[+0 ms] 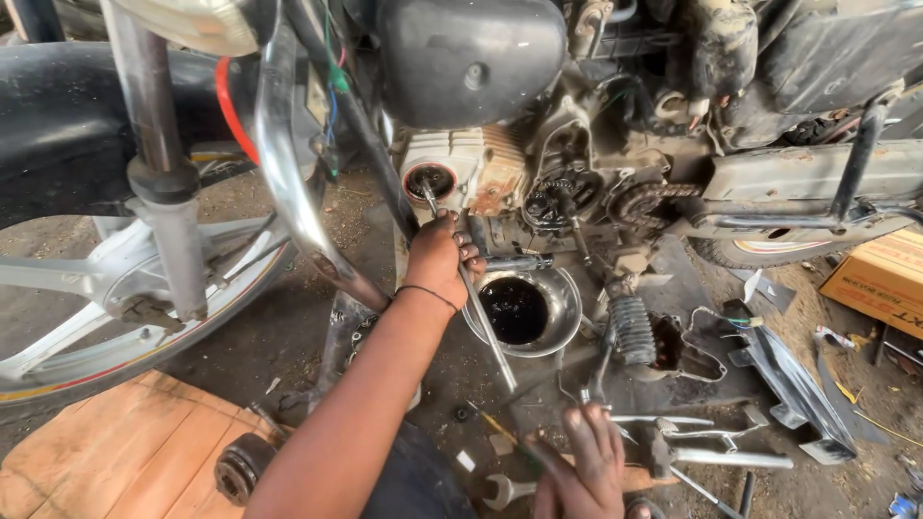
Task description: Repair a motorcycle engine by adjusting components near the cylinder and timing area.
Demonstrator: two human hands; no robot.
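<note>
My left hand [437,258] is closed around a long metal rod [486,327]. The rod slants up into a round opening [431,180] in the motorcycle engine [500,168] and its lower end reaches down past a steel bowl. My left arm wears a thin black band at the wrist. My right hand [582,466] lies palm down at the bottom edge among loose tools on the ground. A thin yellow-shafted tool [502,429] runs in under it; whether the fingers grip it is hidden.
A steel bowl [569,309] of dark oil sits under the engine. Nearby lie a ribbed rubber lever [632,330], metal rods [731,458], a spanner [505,492] and a black cover [793,384]. The front wheel [125,288], a wooden board [125,452] and a cardboard box [880,279] flank the spot.
</note>
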